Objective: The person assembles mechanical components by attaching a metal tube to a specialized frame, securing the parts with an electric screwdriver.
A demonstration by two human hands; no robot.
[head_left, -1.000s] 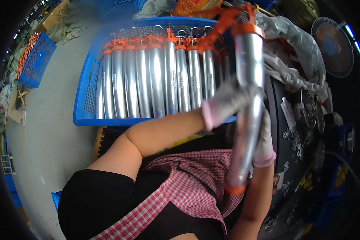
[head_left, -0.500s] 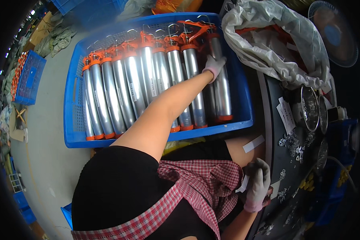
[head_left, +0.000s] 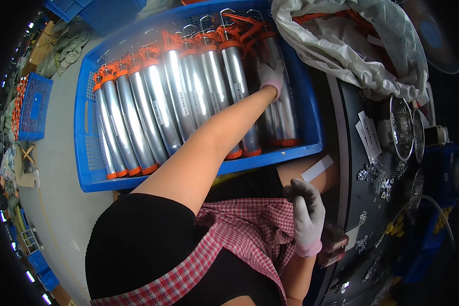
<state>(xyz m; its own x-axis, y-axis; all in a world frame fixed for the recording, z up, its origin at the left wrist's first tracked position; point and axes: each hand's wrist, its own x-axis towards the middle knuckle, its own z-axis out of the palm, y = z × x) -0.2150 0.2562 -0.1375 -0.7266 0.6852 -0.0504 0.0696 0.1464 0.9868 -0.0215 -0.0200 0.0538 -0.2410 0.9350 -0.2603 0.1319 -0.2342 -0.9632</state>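
Observation:
My left hand (head_left: 271, 77), in a white glove with a pink cuff, reaches to the right end of a blue crate (head_left: 81, 148). Its fingers are wrapped round the silver barrel of a caulking gun (head_left: 289, 115), partly hidden by the hand. Several similar caulking guns (head_left: 173, 84), with silver barrels, orange ends and hooked rods, lie side by side in the crate. Nearer me, my right hand (head_left: 307, 217), gloved with dark fingertips, is raised with its fingers curled in; what they hold, if anything, is hidden. Just above it, a white label strip (head_left: 317, 169) rests on my bare leg.
On the right, a dark worktop (head_left: 354, 194) carries small metal nuts (head_left: 380, 178), printed paper slips (head_left: 368, 137) and metal bowls (head_left: 400, 127). A white sack (head_left: 336, 66) with orange parts stands beyond it. Another blue crate (head_left: 35, 109) stands on the floor at far left.
My right hand has risen slightly and moved left; the white strip seen at its fingers before no longer shows. My left hand stays at the same caulking gun. The whole view has shifted a little.

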